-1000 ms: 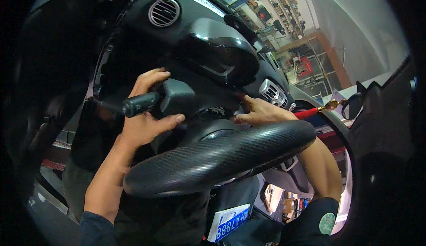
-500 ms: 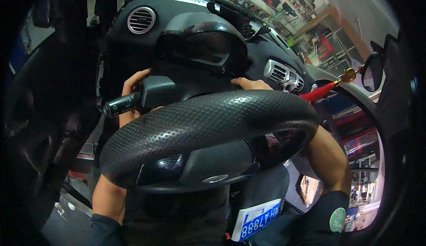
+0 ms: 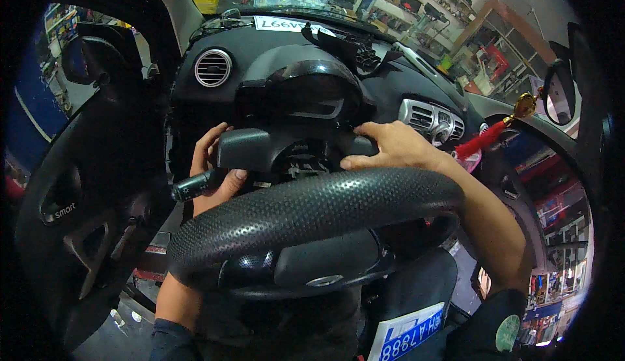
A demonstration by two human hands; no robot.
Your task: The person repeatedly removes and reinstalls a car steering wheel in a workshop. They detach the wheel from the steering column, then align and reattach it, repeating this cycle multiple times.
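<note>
A dark grey steering column cover (image 3: 246,149) lies behind the black steering wheel (image 3: 319,205), below the instrument cluster hood (image 3: 303,91). My left hand (image 3: 218,175) grips its left end, fingers round the far side and thumb at the near edge. My right hand (image 3: 394,147) pinches its right end between thumb and fingers, the forearm passing over the wheel's right side. Through the gap under the cover's arch, dark inner column parts (image 3: 303,159) show. A control stalk (image 3: 192,187) sticks out beside my left hand.
Round vents (image 3: 213,68) and a silver centre vent panel (image 3: 430,119) sit in the dashboard. A red tassel (image 3: 485,141) hangs at right. A blue-and-white plate (image 3: 407,338) lies on the seat. The door (image 3: 97,185) stands open at left. Loose black parts (image 3: 361,55) rest on the dashboard.
My view has shifted, with the car's interior lower and more to the right. My right hand has come up over the cover's right end, and my left thumb now shows. The cover's arched gap is exposed.
</note>
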